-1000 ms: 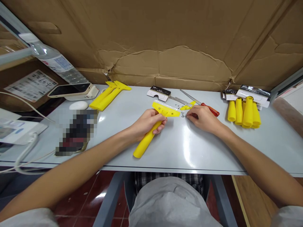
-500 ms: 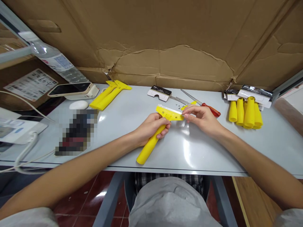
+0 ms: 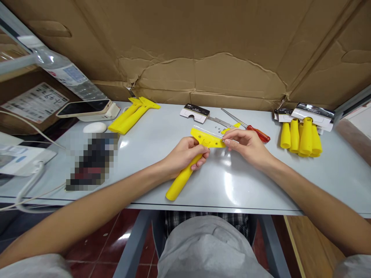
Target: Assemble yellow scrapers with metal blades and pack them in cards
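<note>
My left hand (image 3: 187, 156) is wrapped round the handle of a yellow scraper (image 3: 181, 181), just below its wide head. A thin metal blade (image 3: 208, 132) runs along the head's far edge, and two small screws show in the yellow plastic. At the right corner of the head, the thumb and forefinger of my right hand (image 3: 246, 143) are pinched together; whatever they hold there is too small to make out. Just beyond the fingers lie a yellow piece (image 3: 236, 126), a metal strip (image 3: 220, 122) and several tiny loose screws (image 3: 219, 129).
A red-handled screwdriver (image 3: 259, 134) lies behind my right hand, and a black-and-white card (image 3: 194, 113) left of it. Yellow handles (image 3: 304, 137) with cards are at the right. More yellow scrapers (image 3: 135, 116), a phone (image 3: 84, 109) and a bottle (image 3: 68, 73) stand left; cardboard (image 3: 203, 38) walls the back.
The scraper's head has tilted slightly in my left hand. My right fingers stay pinched at its corner, and the view has shifted a little.
</note>
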Motion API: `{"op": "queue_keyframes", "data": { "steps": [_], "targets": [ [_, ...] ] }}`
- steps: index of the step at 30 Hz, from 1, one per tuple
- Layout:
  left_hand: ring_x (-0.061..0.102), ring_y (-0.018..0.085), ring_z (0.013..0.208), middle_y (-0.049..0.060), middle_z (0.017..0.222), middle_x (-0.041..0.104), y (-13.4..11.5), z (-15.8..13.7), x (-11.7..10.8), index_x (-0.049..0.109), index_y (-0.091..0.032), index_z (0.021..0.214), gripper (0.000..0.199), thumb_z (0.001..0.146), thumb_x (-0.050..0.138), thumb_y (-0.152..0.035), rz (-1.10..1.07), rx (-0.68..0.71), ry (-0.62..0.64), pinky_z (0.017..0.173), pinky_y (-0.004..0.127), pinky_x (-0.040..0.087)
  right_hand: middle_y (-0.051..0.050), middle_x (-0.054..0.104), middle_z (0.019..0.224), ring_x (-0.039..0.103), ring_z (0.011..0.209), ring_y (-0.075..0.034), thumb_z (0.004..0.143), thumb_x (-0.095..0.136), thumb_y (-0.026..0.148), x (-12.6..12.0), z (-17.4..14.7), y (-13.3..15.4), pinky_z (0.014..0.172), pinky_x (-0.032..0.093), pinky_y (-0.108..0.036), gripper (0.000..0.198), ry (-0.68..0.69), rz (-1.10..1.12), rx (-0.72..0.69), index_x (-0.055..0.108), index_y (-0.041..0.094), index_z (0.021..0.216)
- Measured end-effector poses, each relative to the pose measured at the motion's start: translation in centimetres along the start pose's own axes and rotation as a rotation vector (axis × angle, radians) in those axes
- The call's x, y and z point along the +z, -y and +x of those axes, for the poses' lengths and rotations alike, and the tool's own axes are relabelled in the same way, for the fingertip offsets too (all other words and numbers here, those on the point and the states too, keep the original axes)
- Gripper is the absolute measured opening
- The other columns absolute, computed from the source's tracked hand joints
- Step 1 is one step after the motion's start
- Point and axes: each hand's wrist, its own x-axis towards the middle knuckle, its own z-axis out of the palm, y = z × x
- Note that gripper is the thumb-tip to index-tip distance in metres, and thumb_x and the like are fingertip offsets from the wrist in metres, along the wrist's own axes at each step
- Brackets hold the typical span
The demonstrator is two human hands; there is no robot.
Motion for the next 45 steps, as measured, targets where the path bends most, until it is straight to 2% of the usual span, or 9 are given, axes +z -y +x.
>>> {"op": "queue_keyframes", "data": {
  "steps": [9,17,23,26,32,38,45],
  "targets": [
    [0.042,0.005,0.035,-0.001,0.049,0.057,0.0,0.0,0.1,0.065,-0.015,0.068,0.015,0.079,0.072,-0.022,-0.013,0.015,0.018,0.038,0.019,0.031,-0.008,0.072,0.113,0.066,0.099,-0.011,0.085,0.087,0.054,0.5,-0.2,0.3,0.081,0.057,-0.025,0.039,0.023,0.014,-0.032,0.083,0.018,0.1],
    [0.043,0.006,0.034,-0.001,0.048,0.057,0.1,-0.1,0.0,0.067,-0.015,0.069,0.015,0.08,0.071,-0.024,-0.004,0.0,0.036,0.038,0.019,0.031,-0.007,0.072,0.108,0.066,0.097,-0.01,0.086,0.087,0.05,0.9,-0.3,0.2,0.086,0.057,-0.026,0.033,0.037,-0.004,-0.081,0.083,0.019,0.098],
    [0.042,0.006,0.035,-0.001,0.048,0.055,0.1,-0.2,0.1,0.064,-0.016,0.067,0.018,0.082,0.07,-0.024,0.02,0.004,0.046,0.038,0.019,0.031,-0.008,0.073,0.107,0.066,0.096,-0.012,0.085,0.086,0.056,1.2,-0.3,0.3,0.087,0.057,-0.028,0.04,0.054,-0.033,-0.068,0.083,0.018,0.095],
    [0.042,0.006,0.036,-0.001,0.049,0.055,0.2,-0.2,0.2,0.063,-0.016,0.067,0.018,0.082,0.069,-0.024,0.036,0.014,0.042,0.039,0.019,0.031,-0.008,0.073,0.107,0.067,0.101,-0.013,0.087,0.084,0.055,1.3,-0.4,0.3,0.089,0.058,-0.029,0.036,0.029,-0.091,-0.097,0.083,0.019,0.095],
    [0.042,0.006,0.037,-0.001,0.05,0.056,0.1,-0.3,0.5,0.061,-0.017,0.067,0.019,0.085,0.067,-0.021,0.084,0.027,0.025,0.04,0.019,0.033,-0.009,0.071,0.108,0.066,0.105,-0.014,0.094,0.077,0.044,1.7,-1.1,0.5,0.083,0.059,-0.027,0.023,-0.047,-0.247,-0.198,0.084,0.022,0.098],
    [0.043,0.006,0.039,-0.002,0.051,0.056,-0.3,-0.5,0.8,0.059,-0.018,0.068,0.021,0.089,0.064,-0.017,0.147,0.049,-0.007,0.041,0.02,0.035,-0.01,0.07,0.112,0.066,0.108,-0.014,0.093,0.075,0.043,2.1,-1.4,0.6,0.081,0.06,-0.025,0.025,-0.065,-0.264,-0.161,0.082,0.02,0.097],
    [0.044,0.006,0.039,-0.003,0.051,0.055,-0.4,-0.6,0.9,0.058,-0.018,0.068,0.022,0.089,0.063,-0.017,0.161,0.047,-0.011,0.041,0.019,0.035,-0.01,0.07,0.107,0.067,0.102,-0.013,0.094,0.073,0.042,2.4,-1.4,0.6,0.081,0.06,-0.025,0.026,-0.077,-0.24,-0.142,0.078,0.016,0.094]
  ]
}}
